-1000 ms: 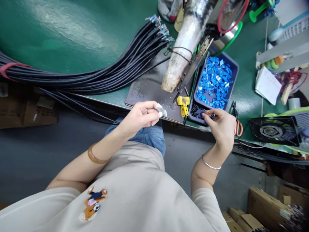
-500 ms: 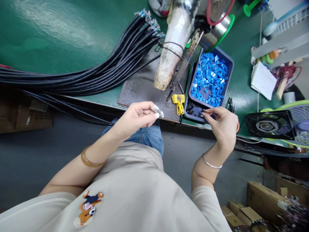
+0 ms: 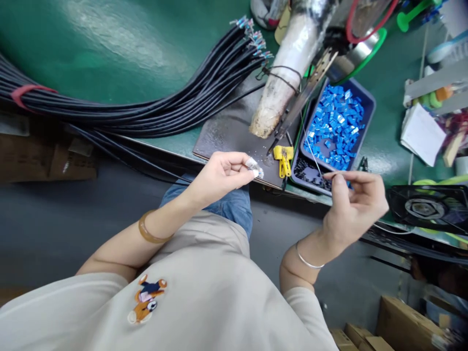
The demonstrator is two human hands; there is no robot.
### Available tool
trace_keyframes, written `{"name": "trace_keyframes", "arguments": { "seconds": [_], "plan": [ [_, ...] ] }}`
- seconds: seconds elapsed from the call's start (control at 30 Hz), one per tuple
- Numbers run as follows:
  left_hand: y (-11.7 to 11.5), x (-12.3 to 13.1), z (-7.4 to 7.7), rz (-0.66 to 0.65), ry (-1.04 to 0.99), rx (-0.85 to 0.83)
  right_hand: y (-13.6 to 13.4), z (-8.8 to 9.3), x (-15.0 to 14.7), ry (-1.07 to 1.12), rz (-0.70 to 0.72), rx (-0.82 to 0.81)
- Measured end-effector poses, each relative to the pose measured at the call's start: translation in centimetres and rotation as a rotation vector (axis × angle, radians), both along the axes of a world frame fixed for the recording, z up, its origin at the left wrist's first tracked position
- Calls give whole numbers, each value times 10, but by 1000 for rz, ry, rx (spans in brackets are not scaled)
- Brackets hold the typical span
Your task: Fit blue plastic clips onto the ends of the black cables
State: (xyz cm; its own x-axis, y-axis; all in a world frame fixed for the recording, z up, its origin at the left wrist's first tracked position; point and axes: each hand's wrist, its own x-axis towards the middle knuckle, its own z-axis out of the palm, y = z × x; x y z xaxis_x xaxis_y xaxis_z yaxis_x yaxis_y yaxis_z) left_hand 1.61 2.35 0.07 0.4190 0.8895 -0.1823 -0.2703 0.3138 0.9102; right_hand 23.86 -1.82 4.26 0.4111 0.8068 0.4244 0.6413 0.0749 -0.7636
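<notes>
My left hand [image 3: 230,171] is closed in a pinch in front of the brown board. Small wire ends barely show at its fingertips, and a black cable [image 3: 175,176] runs in behind this hand. White tape wraps one fingertip. Over the front of the small parts tray, my right hand [image 3: 353,202] pinches a thin silvery wire [image 3: 313,155] between thumb and forefinger. That wire rises to the upper left, toward the metal holder [image 3: 305,97]. Below the hand, small black parts [image 3: 307,171] lie in the tray.
Blue connectors fill a grey bin [image 3: 367,122]. A white duct [image 3: 280,78] hangs over the brown board [image 3: 219,139], near a yellow clip [image 3: 283,160]. A bundle of black cables [image 3: 146,109] lies left. A green-rimmed spool [image 3: 356,58] and a black fan [image 3: 420,208] stand right.
The view has shifted, so the bench things appear farther right. My right hand has turned, bringing its fingers over the black parts. My left hand keeps its pinch.
</notes>
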Motion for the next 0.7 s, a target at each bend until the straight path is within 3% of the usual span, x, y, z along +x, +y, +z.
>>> {"name": "trace_keyframes", "arguments": {
  "seconds": [0.17, 0.27, 0.47, 0.7],
  "plan": [
    [-1, 2, 5, 0, 35, 42, -6, -11, -52, 160, 255, -58],
    [-3, 3, 7, 9, 53, 81, -3, -23, -68, 202, 291, -62],
    [-2, 3, 2, 8, 18, 98, 0, -33, -69, 212, 289, -104],
    [-8, 8, -4, -6, 4, 70, -6, -25, -67, 145, 312, -68]
  ]
}}
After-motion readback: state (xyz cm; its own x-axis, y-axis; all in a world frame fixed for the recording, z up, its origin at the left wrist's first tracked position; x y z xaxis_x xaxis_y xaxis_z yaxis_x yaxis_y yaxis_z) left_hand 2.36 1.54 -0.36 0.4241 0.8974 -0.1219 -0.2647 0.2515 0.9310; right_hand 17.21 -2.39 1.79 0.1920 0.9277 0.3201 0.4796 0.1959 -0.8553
